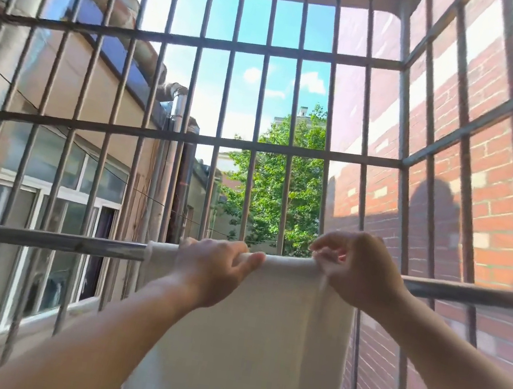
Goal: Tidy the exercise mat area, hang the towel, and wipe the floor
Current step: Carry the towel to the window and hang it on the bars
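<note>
White towel (pixel 240 344) draped over rail (pixel 37 237), hanging toward 6 o'clock. Left hand (pixel 218 269) curls over its fold; right hand (pixel 357 272), at its 3 o'clock, pinches the top edge. Risk: an uneven drape could slide off once released.

The towel (pixel 240 344) runs out of frame at 6 o'clock; the left hand (pixel 212 268) hides its fingertips, perhaps curled, behind the fold.

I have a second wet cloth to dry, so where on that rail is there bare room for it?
The rail is bare left of the towel, and again right of it toward the brick wall. The middle is crowded: the towel drapes there, with the left hand gripping it and the right hand pinching its top edge.
</note>
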Available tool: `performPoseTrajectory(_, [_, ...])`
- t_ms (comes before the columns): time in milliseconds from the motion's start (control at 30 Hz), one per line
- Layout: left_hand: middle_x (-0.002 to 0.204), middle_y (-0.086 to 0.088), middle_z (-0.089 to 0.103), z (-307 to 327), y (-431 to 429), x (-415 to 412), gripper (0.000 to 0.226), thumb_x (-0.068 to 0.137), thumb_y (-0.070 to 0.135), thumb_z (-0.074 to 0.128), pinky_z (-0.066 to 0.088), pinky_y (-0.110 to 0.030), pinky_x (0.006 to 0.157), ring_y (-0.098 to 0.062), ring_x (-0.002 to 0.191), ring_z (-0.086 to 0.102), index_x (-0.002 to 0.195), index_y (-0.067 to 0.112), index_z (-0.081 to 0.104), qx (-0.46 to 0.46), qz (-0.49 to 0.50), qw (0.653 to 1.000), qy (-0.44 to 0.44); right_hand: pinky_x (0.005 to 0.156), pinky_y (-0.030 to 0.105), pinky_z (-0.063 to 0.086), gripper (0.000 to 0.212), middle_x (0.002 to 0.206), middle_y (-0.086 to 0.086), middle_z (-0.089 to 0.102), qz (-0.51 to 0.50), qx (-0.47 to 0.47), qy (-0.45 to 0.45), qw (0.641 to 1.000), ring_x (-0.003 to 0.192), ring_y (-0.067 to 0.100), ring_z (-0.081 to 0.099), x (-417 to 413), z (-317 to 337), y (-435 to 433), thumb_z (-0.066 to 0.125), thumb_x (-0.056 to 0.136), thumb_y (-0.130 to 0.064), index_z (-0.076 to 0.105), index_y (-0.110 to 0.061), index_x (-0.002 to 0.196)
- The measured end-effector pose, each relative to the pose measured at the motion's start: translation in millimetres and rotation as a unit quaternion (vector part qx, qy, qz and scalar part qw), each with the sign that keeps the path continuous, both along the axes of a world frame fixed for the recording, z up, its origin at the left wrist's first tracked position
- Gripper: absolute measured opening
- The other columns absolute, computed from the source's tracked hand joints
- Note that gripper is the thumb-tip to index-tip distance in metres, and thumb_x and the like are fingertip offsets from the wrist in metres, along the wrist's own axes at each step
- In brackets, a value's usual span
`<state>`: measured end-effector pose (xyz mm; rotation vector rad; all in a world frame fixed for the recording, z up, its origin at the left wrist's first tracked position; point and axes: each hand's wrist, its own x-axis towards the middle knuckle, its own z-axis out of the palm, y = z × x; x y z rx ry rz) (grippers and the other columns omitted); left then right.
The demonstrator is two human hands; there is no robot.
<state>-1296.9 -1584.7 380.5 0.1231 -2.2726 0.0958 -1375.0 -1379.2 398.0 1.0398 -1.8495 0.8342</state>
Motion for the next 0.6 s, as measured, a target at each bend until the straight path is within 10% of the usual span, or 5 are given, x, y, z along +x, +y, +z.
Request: performPoseTrajectory(600, [0.080,0.006,0.062,5,-15,-9,0.057,0.090,0.062,0.016,0.037,-0.032,0.070,-0.016,0.083,0.057,0.082,0.022,0.056,0.004,0.026,1.000,-0.016,0.079,0.027,0.056,0.018,0.095,0.001,0.073,-0.108,0.017,0.027,0.994,0.082,0.013,0.067,-21,12,54,0.068,0.081,-0.011,0.072,-0.015,0.098])
